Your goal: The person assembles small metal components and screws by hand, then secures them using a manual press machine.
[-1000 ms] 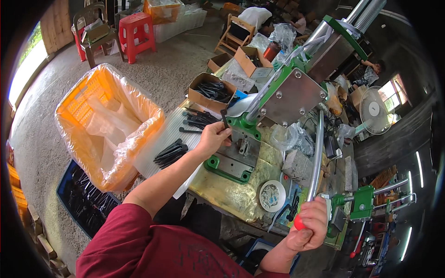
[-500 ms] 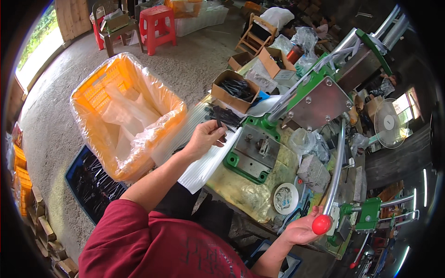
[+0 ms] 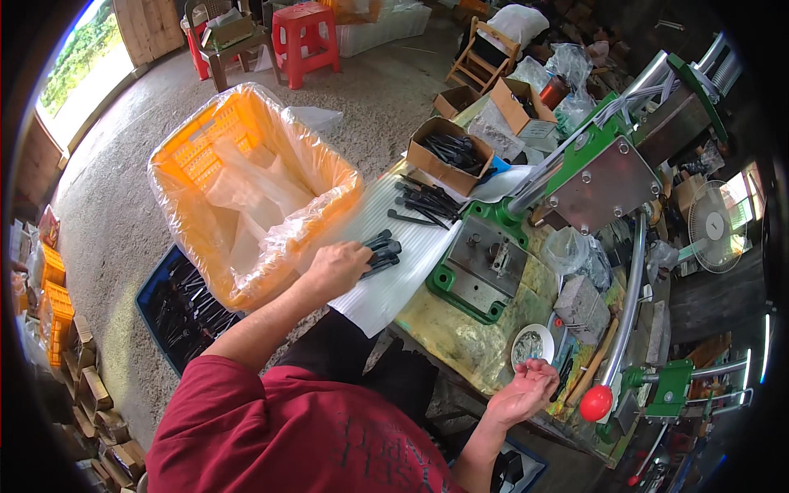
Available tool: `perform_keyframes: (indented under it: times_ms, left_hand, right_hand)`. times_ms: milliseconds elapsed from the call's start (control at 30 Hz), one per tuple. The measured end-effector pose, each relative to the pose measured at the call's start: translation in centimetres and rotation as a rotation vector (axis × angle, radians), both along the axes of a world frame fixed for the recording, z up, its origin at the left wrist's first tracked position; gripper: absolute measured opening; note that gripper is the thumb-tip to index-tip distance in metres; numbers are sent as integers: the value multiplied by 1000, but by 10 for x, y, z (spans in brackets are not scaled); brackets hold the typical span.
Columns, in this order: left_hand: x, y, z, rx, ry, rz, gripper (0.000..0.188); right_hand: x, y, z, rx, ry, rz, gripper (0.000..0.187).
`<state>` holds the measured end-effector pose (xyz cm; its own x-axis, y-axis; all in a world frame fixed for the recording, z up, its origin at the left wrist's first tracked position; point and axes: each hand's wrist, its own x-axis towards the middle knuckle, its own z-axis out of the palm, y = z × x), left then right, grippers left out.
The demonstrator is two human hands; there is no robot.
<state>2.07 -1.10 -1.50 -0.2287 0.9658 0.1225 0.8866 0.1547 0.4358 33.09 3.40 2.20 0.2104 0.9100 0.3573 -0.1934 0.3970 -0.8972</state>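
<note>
My left hand (image 3: 335, 271) is closed over the near end of a small bunch of black plastic pieces (image 3: 385, 251), lying on a white ribbed foam sheet (image 3: 355, 297); its fingertips are partly hidden. Farther along the sheet lies a loose pile of similar long black pieces (image 3: 426, 202). My right hand (image 3: 523, 396) is palm up with loosely curled fingers apart, holding nothing. Beside it, not touching, is the red ball knob (image 3: 596, 403) on the steel lever of a green hand press (image 3: 604, 185). A metal fixture (image 3: 483, 261) sits on the press base.
An orange crate (image 3: 185, 160) lined with clear plastic stands left of the table. Below it, a blue bin (image 3: 168, 316) holds many black pieces. A cardboard box (image 3: 436, 168) of black parts is at the table's back. A white bowl (image 3: 526, 361) and grey block (image 3: 582, 308) lie right of the press.
My left hand has moved from beside the press, where it held a black piece, down to the near bunch on the foam. My right hand has come away from the red knob.
</note>
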Motion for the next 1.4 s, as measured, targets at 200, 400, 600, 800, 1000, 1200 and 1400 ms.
perform_keyframes:
  times_ms: [200,400,600,800,1000,1200,1400]
  left_hand:
    - [10,-4,-13,6,146,-5,19]
    - [10,-2,-7,25,135,35,21]
    - [11,11,-2,114,108,59,47]
    - [13,18,-4,-151,195,42,52]
    - [11,21,-12,-120,128,27,41]
    - [15,32,-16,-137,138,50,36]
    - [19,37,-17,-111,117,139,37]
  right_hand:
    - [-2,-3,-7,-11,25,22,18]
    - [-6,-7,-17,-65,29,58,18]
    - [-22,-9,-34,-152,-169,110,16]
    - [-42,-2,-54,-133,-630,305,13]
    - [-60,12,-68,131,-912,340,12]
    - [-61,13,-79,232,-985,267,8]
    - [-62,12,-80,235,-959,277,6]
